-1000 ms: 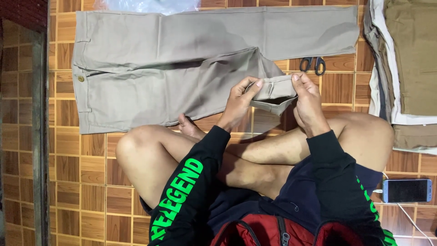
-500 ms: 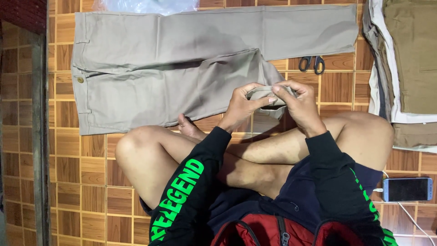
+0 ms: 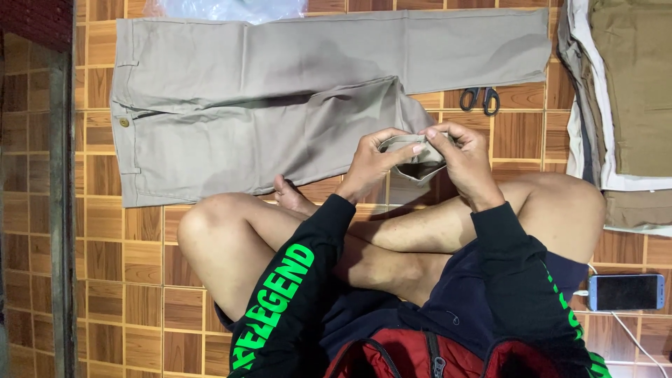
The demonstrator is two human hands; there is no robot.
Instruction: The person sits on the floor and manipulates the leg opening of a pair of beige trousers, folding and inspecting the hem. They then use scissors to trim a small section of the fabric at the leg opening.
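While the trousers [image 3: 280, 112] lie flat on the tiled floor [image 3: 105, 280], left hand [image 3: 371, 162] and right hand [image 3: 465, 157] pinch one leg's hem [image 3: 413, 148]; an even, taut fold seems best here.

One head-worn camera looks steeply down, close over the lap, onto the tiled floor [image 3: 98, 280].

A pair of beige trousers [image 3: 280, 105] lies flat on the brown tiled floor [image 3: 140, 280], waistband to the left with a brown button showing, one leg stretched straight, the nearer leg's hem [image 3: 413, 150] rolled and lifted off the tiles between both hands.
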